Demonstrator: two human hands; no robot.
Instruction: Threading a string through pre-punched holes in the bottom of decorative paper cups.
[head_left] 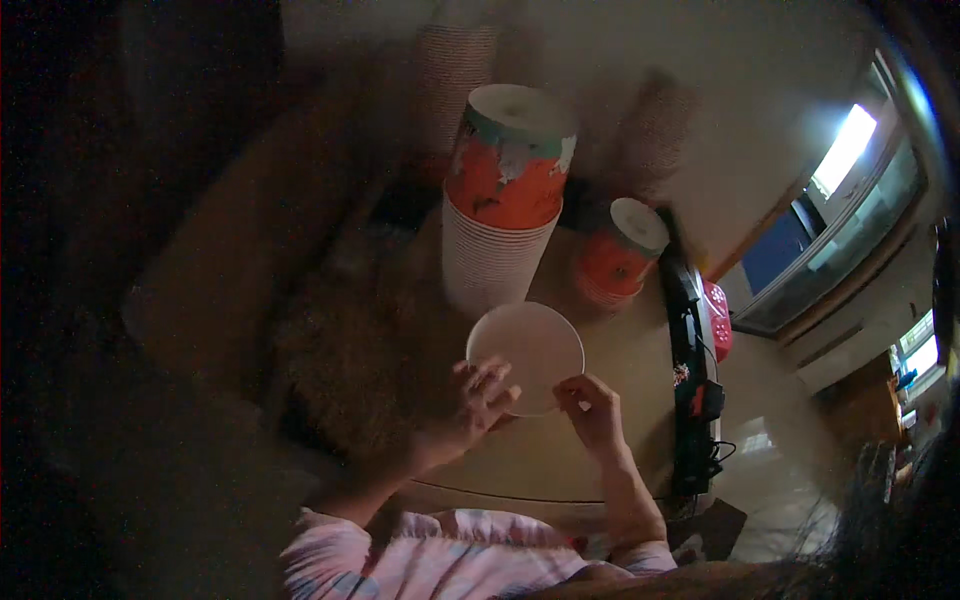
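A round white piece with a thin bright rim [527, 350] is held up in front of me, over the table. I cannot tell if it is a tub seen into its mouth or a flat lid. At its lower right rim, my right hand [592, 408] has thumb and fingers pinched on the edge. My left hand [485, 400] is at the lower left edge with its fingers spread, slightly blurred. Just beyond stands a tall stack of upside-down paper tubs [505, 215], the top one orange with a green band and the rims below white.
A shorter stack of orange paper tubs [622, 255] stands to the right on the tan table [600, 450]. Dim, tall cup stacks [455, 85] rise behind. Along the right edge lie black items with cables [705, 420] and a red-pink patterned object [717, 320].
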